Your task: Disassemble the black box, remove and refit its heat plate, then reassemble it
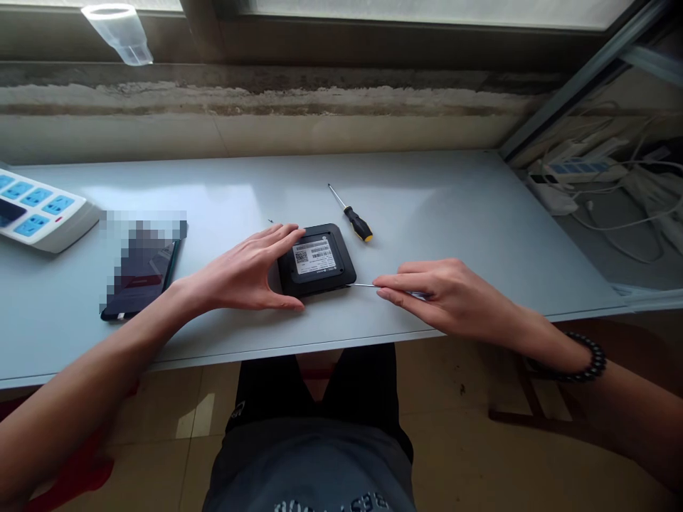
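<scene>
A flat black set-top box (336, 259) lies on the table with its white label facing up. My left hand (256, 267) grips its left side, the fingers over the far left corner and the thumb along the near edge. Held in my right hand (437, 291) is a slim screwdriver (363, 286), most of its handle hidden by the fingers. Its thin metal shaft points left, and the tip meets the box's near right corner. Whether the tip has entered the seam, I cannot tell. Behind the box lies a second screwdriver (358, 222) with a black and yellow handle.
A phone (141, 277), partly pixelated, lies left of my left hand. Farther left stands a white power strip (48, 213) with blue sockets. A tiny screw-like piece (270, 220) lies behind the left fingers. Cables (629, 206) tangle beyond the frame at right. The table's front edge (341, 345) runs close to me.
</scene>
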`<state>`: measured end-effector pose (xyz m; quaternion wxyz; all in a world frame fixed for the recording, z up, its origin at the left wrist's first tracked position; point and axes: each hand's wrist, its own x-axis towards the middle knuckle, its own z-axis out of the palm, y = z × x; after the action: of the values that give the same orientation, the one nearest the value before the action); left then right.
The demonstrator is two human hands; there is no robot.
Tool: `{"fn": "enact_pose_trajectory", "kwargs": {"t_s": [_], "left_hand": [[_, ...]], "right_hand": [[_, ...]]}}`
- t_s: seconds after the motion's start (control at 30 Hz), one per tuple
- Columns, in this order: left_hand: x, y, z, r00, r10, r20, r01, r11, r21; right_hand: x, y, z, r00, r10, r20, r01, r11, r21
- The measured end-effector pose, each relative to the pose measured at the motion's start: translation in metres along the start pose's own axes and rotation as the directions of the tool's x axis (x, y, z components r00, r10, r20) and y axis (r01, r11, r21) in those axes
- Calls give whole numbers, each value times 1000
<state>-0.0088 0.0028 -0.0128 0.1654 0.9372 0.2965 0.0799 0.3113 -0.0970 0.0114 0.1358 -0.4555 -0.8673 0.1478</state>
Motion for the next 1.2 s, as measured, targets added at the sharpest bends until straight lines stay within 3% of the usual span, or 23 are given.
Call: {"fn": "enact_pose_trajectory", "kwargs": {"t_s": [0.33, 0.53, 0.83, 1.2], "left_hand": [[4, 4, 6, 999, -7, -35, 5, 998, -59], [4, 7, 10, 996, -88, -31, 85, 993, -78], [7, 3, 17, 996, 30, -89, -38, 995, -88], [5, 3, 15, 994, 67, -91, -74, 994, -78]], "right_hand": [[0, 0, 10, 997, -53, -51, 53, 999, -6], [3, -2, 12, 996, -70, -47, 73, 996, 54], [10, -14, 15, 993, -113, 29, 112, 993, 21], [0, -21, 12, 987, -131, -97, 127, 991, -46]]}}
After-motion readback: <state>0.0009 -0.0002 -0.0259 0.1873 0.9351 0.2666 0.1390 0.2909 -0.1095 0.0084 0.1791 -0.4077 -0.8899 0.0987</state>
